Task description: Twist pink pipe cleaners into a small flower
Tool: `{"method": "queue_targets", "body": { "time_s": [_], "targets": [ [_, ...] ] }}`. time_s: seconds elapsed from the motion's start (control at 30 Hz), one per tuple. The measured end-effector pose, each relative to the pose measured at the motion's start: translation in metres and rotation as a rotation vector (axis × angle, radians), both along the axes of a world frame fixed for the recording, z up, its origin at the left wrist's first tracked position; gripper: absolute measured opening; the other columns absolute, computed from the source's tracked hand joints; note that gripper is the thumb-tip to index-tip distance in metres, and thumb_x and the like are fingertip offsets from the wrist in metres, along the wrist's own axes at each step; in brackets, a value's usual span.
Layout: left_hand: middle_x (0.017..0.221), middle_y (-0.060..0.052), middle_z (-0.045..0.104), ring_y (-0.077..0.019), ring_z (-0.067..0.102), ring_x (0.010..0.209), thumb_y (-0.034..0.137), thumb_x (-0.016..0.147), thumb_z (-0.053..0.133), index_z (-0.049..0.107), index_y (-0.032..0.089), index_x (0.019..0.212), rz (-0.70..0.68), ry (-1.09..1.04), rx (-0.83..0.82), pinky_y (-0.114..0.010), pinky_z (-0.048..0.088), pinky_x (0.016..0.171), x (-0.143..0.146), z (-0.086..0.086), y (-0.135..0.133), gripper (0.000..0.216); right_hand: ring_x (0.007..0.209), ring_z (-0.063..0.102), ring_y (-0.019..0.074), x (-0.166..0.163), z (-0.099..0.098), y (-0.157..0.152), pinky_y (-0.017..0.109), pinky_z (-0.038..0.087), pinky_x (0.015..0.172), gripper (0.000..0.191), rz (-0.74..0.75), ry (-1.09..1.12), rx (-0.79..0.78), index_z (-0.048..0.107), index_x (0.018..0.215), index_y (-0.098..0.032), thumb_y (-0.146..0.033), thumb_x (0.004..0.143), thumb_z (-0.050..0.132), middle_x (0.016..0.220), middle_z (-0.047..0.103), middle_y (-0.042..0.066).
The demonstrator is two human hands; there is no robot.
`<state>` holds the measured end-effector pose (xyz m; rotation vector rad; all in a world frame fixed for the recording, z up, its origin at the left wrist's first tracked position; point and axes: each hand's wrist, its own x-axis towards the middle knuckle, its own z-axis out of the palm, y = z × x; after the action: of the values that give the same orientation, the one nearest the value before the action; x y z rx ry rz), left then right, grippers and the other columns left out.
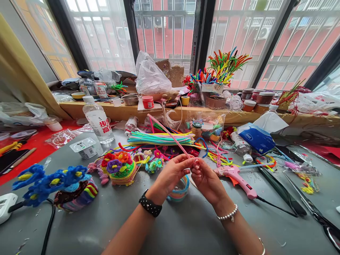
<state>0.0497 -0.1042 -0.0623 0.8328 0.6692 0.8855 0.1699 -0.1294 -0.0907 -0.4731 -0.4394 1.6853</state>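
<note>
A pink pipe cleaner (167,134) slants up and to the left from between my hands. My left hand (172,173) pinches it near its lower end, while my right hand (208,179) has its fingertips closed on the same end, touching the left fingers. Just below and behind both hands stands a small round cup wrapped in blue and peach pipe cleaners (178,194), partly covered by them. A bundle of pastel pipe cleaners (160,138) lies beyond. To the right of my right hand rests a pink hot glue gun (239,180).
On the left are a pot with blue pipe-cleaner flowers (75,194), a flower-topped pot (122,168) and a water bottle (98,120). Scissors (313,209) and a blue tissue pack (256,137) lie right. The windowsill (122,110) carries jars, a plastic bag and colourful pipe-cleaner stems.
</note>
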Motion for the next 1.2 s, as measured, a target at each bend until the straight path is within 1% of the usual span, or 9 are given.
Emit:
{"method": "queue_targets", "body": {
  "time_s": [0.17, 0.3, 0.4, 0.5, 0.57, 0.7, 0.93, 1.07, 1.2],
  "targets": [
    [0.068, 0.0, 0.063, -0.008, 0.057, 0.063, 0.026, 0.058, 0.077, 0.064, 0.013, 0.07, 0.09, 0.036, 0.092, -0.02, 0.043, 0.064, 0.0, -0.001, 0.001, 0.022, 0.052, 0.051, 0.0024, 0.0, 0.001, 0.0, 0.009, 0.045, 0.05, 0.014, -0.006, -0.011, -0.01, 0.069, 0.073, -0.015, -0.023, 0.064, 0.075, 0.062, 0.061, -0.003],
    [0.07, 0.0, 0.064, -0.0091, 0.057, 0.065, 0.027, 0.06, 0.075, 0.066, 0.014, 0.073, 0.179, 0.098, 0.19, -0.022, 0.043, 0.065, -0.002, -0.002, 0.003, 0.021, 0.055, 0.053, 0.0045, -0.001, 0.001, -0.002, 0.013, 0.046, 0.051, 0.016, 0.017, -0.062, -0.018, 0.07, 0.075, -0.015, -0.024, 0.062, 0.076, 0.065, 0.062, -0.002],
    [0.069, -0.001, 0.065, -0.0094, 0.057, 0.063, 0.029, 0.06, 0.074, 0.067, 0.013, 0.073, 0.192, 0.151, 0.217, -0.022, 0.044, 0.063, -0.005, 0.001, 0.003, 0.021, 0.058, 0.053, 0.0052, -0.001, 0.001, -0.003, 0.015, 0.046, 0.055, 0.019, 0.052, -0.112, -0.014, 0.07, 0.076, -0.016, -0.026, 0.061, 0.076, 0.068, 0.062, -0.002],
    [0.065, 0.0, 0.064, -0.0095, 0.057, 0.059, 0.03, 0.06, 0.075, 0.067, 0.013, 0.072, 0.199, 0.225, 0.237, -0.022, 0.045, 0.061, -0.007, 0.004, 0.003, 0.022, 0.056, 0.05, 0.0049, 0.002, 0.004, -0.004, 0.017, 0.044, 0.056, 0.016, 0.065, -0.247, 0.051, 0.069, 0.077, -0.018, -0.029, 0.066, 0.073, 0.067, 0.06, -0.003],
    [0.064, -0.001, 0.065, -0.0104, 0.057, 0.059, 0.031, 0.059, 0.075, 0.068, 0.013, 0.072, 0.211, 0.276, 0.262, -0.023, 0.046, 0.061, -0.008, 0.005, 0.003, 0.023, 0.054, 0.046, 0.0042, 0.003, 0.006, -0.004, 0.017, 0.041, 0.054, 0.014, 0.004, -0.398, 0.11, 0.068, 0.074, -0.017, -0.03, 0.068, 0.071, 0.065, 0.058, -0.004],
    [0.069, -0.004, 0.067, -0.0131, 0.06, 0.064, 0.032, 0.06, 0.073, 0.068, 0.011, 0.073, 0.229, 0.32, 0.333, -0.024, 0.048, 0.064, -0.006, 0.006, 0.002, 0.025, 0.05, 0.043, 0.0044, 0.003, 0.011, -0.005, 0.018, 0.036, 0.049, 0.017, -0.198, -0.663, 0.168, 0.065, 0.069, -0.016, -0.031, 0.067, 0.071, 0.06, 0.055, -0.005],
    [0.088, -0.007, 0.071, -0.0178, 0.064, 0.08, 0.026, 0.063, 0.071, 0.067, 0.013, 0.086, 0.25, 0.284, 0.411, -0.027, 0.05, 0.074, 0.002, 0.004, -0.002, 0.026, 0.054, 0.052, 0.0078, -0.002, 0.011, -0.007, 0.022, 0.046, 0.054, 0.023, -0.358, -0.629, 0.119, 0.063, 0.073, -0.015, -0.036, 0.067, 0.07, 0.065, 0.059, -0.002],
    [0.089, -0.007, 0.07, -0.0182, 0.065, 0.08, 0.025, 0.067, 0.067, 0.067, 0.013, 0.088, 0.283, 0.305, 0.445, -0.029, 0.051, 0.076, 0.005, -0.001, -0.003, 0.024, 0.052, 0.054, 0.0087, -0.003, 0.01, -0.007, 0.023, 0.048, 0.051, 0.024, -0.43, -0.709, 0.159, 0.059, 0.082, -0.016, -0.035, 0.07, 0.067, 0.066, 0.06, -0.001],
    [0.09, -0.008, 0.068, -0.0181, 0.064, 0.082, 0.024, 0.07, 0.064, 0.068, 0.013, 0.09, 0.351, 0.376, 0.539, -0.029, 0.052, 0.075, 0.008, -0.005, -0.004, 0.022, 0.05, 0.058, 0.0103, -0.003, 0.008, -0.009, 0.024, 0.05, 0.051, 0.022, -0.553, -0.875, 0.24, 0.052, 0.09, -0.019, -0.031, 0.075, 0.063, 0.065, 0.061, -0.003]
  ]
}}
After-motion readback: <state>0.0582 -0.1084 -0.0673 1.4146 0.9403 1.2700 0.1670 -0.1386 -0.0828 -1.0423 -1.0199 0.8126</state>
